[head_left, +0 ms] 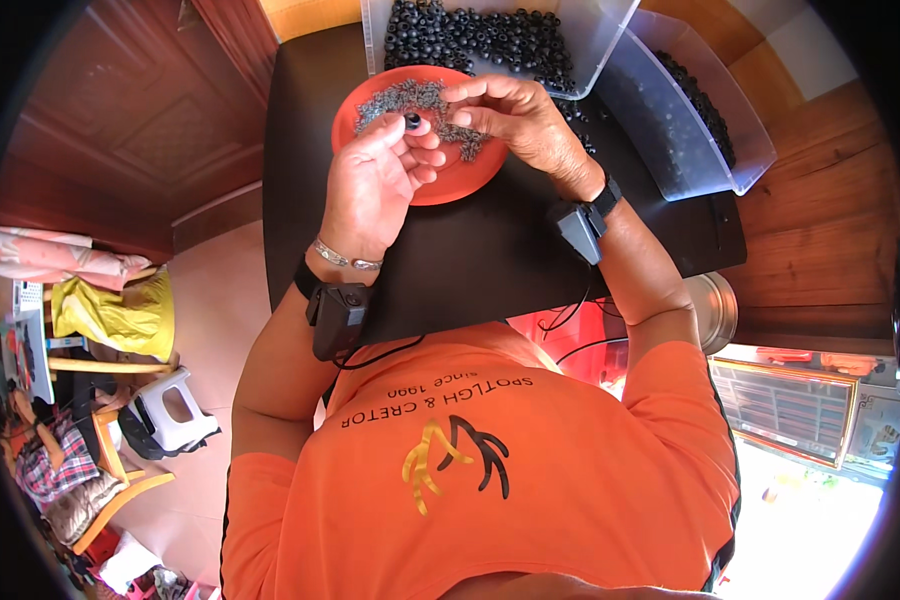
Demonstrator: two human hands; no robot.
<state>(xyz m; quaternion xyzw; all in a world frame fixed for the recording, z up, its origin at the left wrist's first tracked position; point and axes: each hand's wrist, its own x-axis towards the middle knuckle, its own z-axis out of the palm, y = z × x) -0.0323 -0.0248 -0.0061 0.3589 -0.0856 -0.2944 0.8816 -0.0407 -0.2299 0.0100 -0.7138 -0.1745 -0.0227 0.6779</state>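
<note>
A small black rubber ring [412,121] sits pinched at the tips of the left hand [375,185], the thumb and first fingers [410,133] closed together on it. It is held just above the left half of a round orange plastic plate [450,180], which lies on the dark worktop [470,260] straight ahead of the person, toward twelve o'clock.

The right hand [520,120] comes in from two o'clock and hovers over the plate, its fingers [470,92] drawn together close to the ring; whether they grip anything small cannot be told. The two hands nearly meet above the plate.

On the plate lies a loose heap of small grey metal pieces [410,97], spread across its far side and trailing under the right hand.

Beyond the plate, at twelve o'clock, stands a clear plastic tub [595,45] filled with many more black rubber rings [470,35]. A second clear plastic tub [710,130] sits tilted at two o'clock, with black rings along its inner wall.

Each wrist carries a black strapped-on device [338,315] with a thin cable running back toward the body, and the left wrist also wears a silver bracelet [345,258]. The person wears an orange short-sleeved shirt [530,500].

Off the worktop at eight o'clock are a white plastic stool [175,410] and a yellow bag [120,310] on a wooden chair.
</note>
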